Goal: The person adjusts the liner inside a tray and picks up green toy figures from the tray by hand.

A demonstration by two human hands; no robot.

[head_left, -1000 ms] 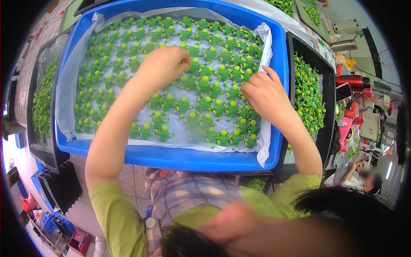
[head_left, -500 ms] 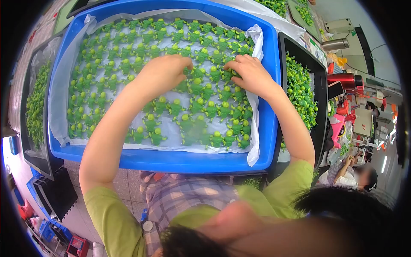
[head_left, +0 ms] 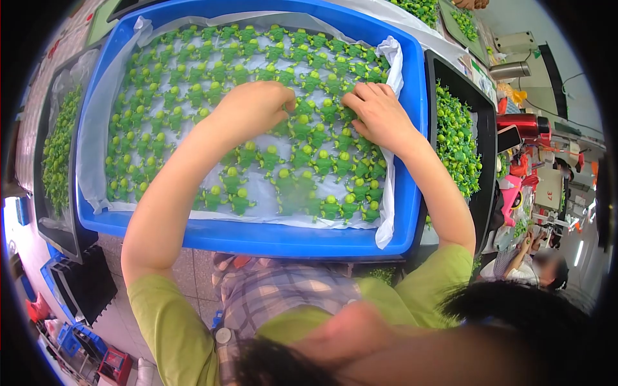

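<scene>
The green sprigs on the white liner in the blue tray are best touched lightly, so that neighbours are not tipped. The left hand is held curled over the tray's middle, whether pinching cannot be told; the right hand, thumb and fingers parted, is held nearer the right edge

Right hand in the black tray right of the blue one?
No, the right hand is over the blue tray, at the small green pieces near its right side.
</scene>
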